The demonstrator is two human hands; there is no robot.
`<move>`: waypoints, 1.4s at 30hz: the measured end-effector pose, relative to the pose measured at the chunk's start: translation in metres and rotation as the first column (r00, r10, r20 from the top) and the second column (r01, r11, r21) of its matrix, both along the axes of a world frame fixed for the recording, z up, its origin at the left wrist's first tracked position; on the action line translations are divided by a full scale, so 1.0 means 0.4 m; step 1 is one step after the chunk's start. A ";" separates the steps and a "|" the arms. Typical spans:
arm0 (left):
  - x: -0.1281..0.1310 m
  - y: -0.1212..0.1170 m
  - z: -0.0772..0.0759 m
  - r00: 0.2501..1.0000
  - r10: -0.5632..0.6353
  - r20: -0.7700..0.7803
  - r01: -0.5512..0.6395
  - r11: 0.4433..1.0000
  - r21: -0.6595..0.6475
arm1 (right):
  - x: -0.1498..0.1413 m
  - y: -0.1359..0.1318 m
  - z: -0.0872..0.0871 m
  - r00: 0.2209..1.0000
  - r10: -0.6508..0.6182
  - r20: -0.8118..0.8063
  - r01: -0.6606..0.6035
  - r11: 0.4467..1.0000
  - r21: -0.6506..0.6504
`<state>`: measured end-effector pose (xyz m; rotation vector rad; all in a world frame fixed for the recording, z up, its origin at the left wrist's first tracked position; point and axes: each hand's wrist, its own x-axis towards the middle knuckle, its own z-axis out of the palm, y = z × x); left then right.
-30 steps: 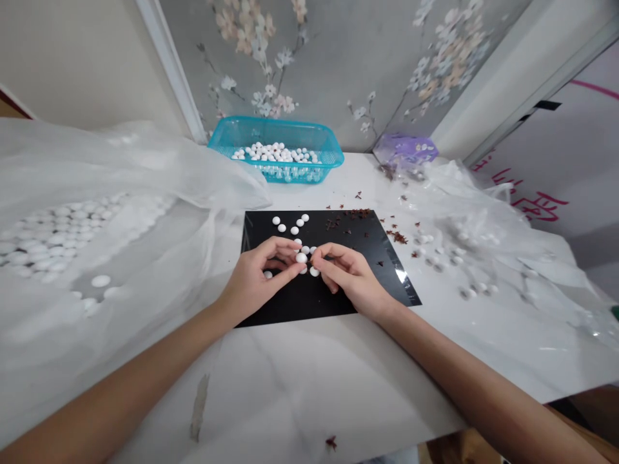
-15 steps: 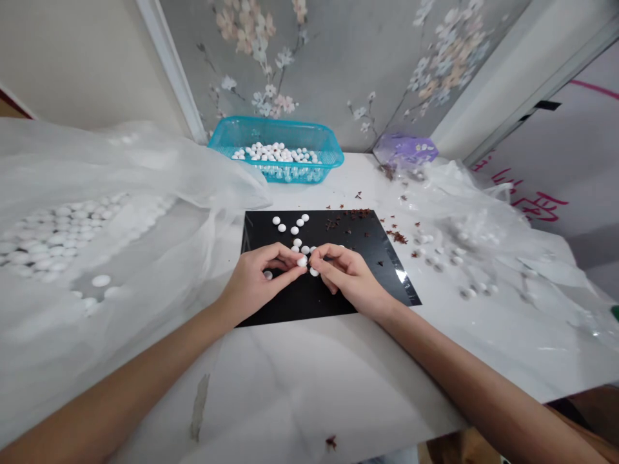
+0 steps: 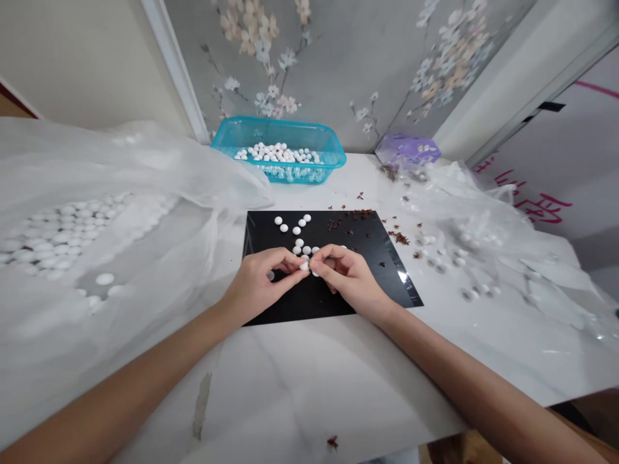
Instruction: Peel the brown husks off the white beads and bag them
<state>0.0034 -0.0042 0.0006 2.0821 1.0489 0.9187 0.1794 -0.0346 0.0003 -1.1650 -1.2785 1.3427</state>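
Between the thumb and fingers of my left hand [image 3: 264, 278] is a small white ball [image 3: 304, 265]. My right hand [image 3: 349, 274] is closed in a pinch right against the ball's right side; whatever its fingertips hold is too small to make out. Both hands are over a black mat [image 3: 290, 309]. Several loose white balls [image 3: 296, 230] lie on the mat just beyond my fingers, some partly hidden by the hands. Small reddish-brown star-shaped pieces [image 3: 333, 224] are scattered on the mat's far right part.
A blue basket [image 3: 333, 145] of white balls stands at the back. On the left lies a translucent bag [image 3: 193, 174] with many white balls. Clear plastic [image 3: 483, 225] and a purple packet [image 3: 411, 149] are on the right. More brown pieces [image 3: 400, 238] lie beside the mat.
My fingertips have come closer together, and my right pinch now meets the white ball, which was slightly apart before. The view has shifted a little.
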 end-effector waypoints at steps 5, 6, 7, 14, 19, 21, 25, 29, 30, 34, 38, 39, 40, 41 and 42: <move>0.000 -0.001 0.005 1.000 -0.005 -0.019 0.005 1.000 -0.007 | -0.001 0.001 0.000 1.000 0.004 -0.013 -0.004 1.000 -0.024; -0.001 -0.001 0.006 1.000 -0.005 -0.019 0.005 1.000 -0.012 | -0.001 0.001 -0.001 1.000 0.001 -0.019 -0.001 1.000 -0.029; -0.001 -0.001 0.006 1.000 -0.005 -0.019 0.005 1.000 -0.015 | 0.000 0.002 -0.002 1.000 -0.004 -0.025 0.003 0.999 -0.033; -0.001 0.000 0.003 1.000 -0.005 -0.025 0.005 1.000 -0.011 | -0.003 0.004 -0.009 0.999 -0.039 -0.004 0.039 0.999 -0.012; 0.002 0.003 0.004 0.995 0.042 -0.092 -0.035 0.997 0.072 | -0.007 0.002 -0.005 0.990 -0.125 0.067 0.119 0.989 0.087; 0.002 0.008 0.006 0.987 0.112 -0.115 -0.091 0.981 0.172 | 0.007 0.007 -0.002 0.966 -0.225 0.126 0.203 0.965 0.166; -0.001 0.023 0.000 0.965 0.223 -0.138 -0.194 0.961 0.198 | 0.056 0.032 0.000 0.763 -0.469 0.445 0.245 0.846 0.473; -0.003 0.034 -0.014 0.959 0.224 -0.172 -0.209 0.973 0.101 | 0.076 0.063 0.000 0.560 -0.346 0.752 -0.235 0.804 0.545; -0.003 0.035 -0.016 0.962 0.219 -0.165 -0.204 0.973 0.104 | 0.073 0.069 -0.002 0.537 -0.290 0.792 -0.314 0.803 0.507; -0.001 0.036 -0.014 0.969 0.215 -0.120 -0.202 0.973 0.115 | 0.052 0.083 -0.009 0.493 -0.129 0.860 -0.417 0.833 0.364; -0.001 0.036 -0.010 0.975 0.190 -0.118 -0.178 0.979 0.103 | 0.035 0.089 -0.010 0.442 -0.125 0.888 -0.404 0.856 0.322; 0.000 0.036 -0.010 0.975 0.179 -0.129 -0.166 0.980 0.109 | 0.031 0.091 -0.009 0.427 -0.135 0.894 -0.408 0.854 0.323; 0.000 0.036 -0.010 0.975 0.171 -0.140 -0.155 0.981 0.118 | 0.027 0.092 -0.008 0.416 -0.143 0.898 -0.412 0.851 0.326; 0.001 0.036 -0.010 0.975 0.164 -0.151 -0.146 0.981 0.126 | 0.024 0.094 -0.008 0.407 -0.149 0.901 -0.415 0.849 0.328; 0.001 0.037 -0.010 0.975 0.160 -0.157 -0.139 0.981 0.132 | 0.020 0.095 -0.008 0.402 -0.156 0.902 -0.419 0.845 0.332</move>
